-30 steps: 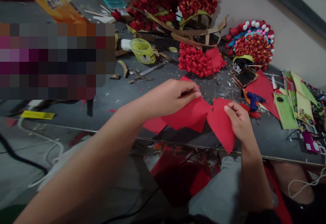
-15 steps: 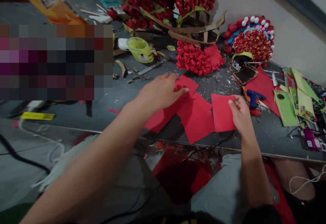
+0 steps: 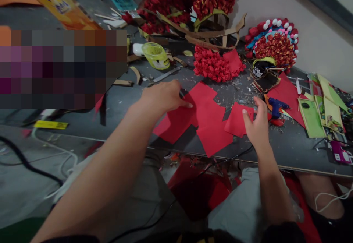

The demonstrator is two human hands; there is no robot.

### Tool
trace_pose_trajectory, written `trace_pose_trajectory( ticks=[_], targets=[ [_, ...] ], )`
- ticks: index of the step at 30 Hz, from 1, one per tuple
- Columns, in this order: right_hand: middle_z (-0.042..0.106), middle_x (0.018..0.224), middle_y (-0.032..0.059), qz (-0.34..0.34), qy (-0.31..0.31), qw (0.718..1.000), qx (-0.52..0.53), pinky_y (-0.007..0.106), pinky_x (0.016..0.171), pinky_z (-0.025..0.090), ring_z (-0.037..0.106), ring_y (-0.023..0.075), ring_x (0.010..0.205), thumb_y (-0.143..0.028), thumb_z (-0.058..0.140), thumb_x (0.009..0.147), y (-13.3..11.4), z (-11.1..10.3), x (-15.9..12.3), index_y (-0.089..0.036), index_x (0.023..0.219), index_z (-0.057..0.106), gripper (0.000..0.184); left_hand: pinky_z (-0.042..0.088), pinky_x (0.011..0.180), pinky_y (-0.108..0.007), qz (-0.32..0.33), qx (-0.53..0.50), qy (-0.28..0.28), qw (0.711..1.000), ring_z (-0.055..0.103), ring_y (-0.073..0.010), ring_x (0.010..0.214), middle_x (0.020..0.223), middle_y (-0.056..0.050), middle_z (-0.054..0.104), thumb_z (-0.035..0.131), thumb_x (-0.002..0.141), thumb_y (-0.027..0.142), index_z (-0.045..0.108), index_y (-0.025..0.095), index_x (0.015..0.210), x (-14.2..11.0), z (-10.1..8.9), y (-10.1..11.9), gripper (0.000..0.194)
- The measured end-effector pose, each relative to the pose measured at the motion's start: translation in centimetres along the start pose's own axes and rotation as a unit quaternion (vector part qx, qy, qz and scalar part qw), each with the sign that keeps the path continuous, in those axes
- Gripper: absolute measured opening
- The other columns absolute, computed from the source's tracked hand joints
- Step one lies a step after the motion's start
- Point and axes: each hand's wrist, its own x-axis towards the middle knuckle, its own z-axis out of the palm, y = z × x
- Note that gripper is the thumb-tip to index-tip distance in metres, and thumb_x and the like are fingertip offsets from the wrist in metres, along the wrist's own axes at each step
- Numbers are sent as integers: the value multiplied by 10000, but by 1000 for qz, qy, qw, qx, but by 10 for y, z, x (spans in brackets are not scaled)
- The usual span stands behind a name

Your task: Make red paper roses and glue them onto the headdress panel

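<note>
Several red paper squares (image 3: 213,140) lie overlapping near the front edge of the dark table. Over the left end of this spread is my left hand (image 3: 162,97), palm down, its thumb stretched apart above the red paper (image 3: 173,127); its other fingertips are partly hidden. At the right end, my right hand (image 3: 257,125) is open, thumb and forefinger spread beside a smaller-looking red square (image 3: 238,119). That square lies tilted, its left corner over the neighbouring sheet. The thumb overlaps its right side in view; I cannot tell whether it touches.
Behind the sheets sits a clump of crumpled red paper petals (image 3: 212,64). A blue glue gun (image 3: 277,106) lies at right, near green card pieces (image 3: 311,116). A yellow tub (image 3: 157,57) and metal ruler (image 3: 167,74) are back left. A cable (image 3: 239,154) crosses the table edge.
My right hand has let go of the red square, which now lies turned and further left, against the others. My left hand has drawn back to the left from the sheets.
</note>
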Motion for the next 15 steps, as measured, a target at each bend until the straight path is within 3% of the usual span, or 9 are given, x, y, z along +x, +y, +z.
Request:
trace_pose_trajectory(
  ticks=[3,8,12,15],
  targets=[
    [472,1289,156,-5,-12,1000,5,473,985,431,434,247,1244,-258,475,854,-2,3,-1,-187,1254,427,409,454,804,-542,-38,73,-17,996,570,-448,1022,1088,-292,599,538,708,707,566,87,1041,-4,1,8,704],
    [507,1269,165,-31,-58,998,-22,440,1045,388,449,235,1237,-257,442,875,-18,12,-7,-137,1217,487,365,452,833,-537,-3,57,-19,998,559,-440,1045,1090,-251,596,557,738,644,622,114,917,-9,11,20,563],
    [464,1376,157,-88,-164,980,-77,451,1067,361,420,256,1286,-299,414,904,-39,30,-23,-139,1260,494,399,407,945,-460,50,32,23,998,501,-408,1146,1205,-300,493,637,756,413,498,15,1160,-8,18,21,585],
    [394,1452,154,-138,-255,950,-118,454,1069,356,385,270,1323,-348,414,923,-49,44,-35,-115,1349,423,486,405,934,-459,47,18,10,999,475,-421,1178,1260,-338,436,611,777,344,344,-16,1297,-6,19,22,686]
  ],
)
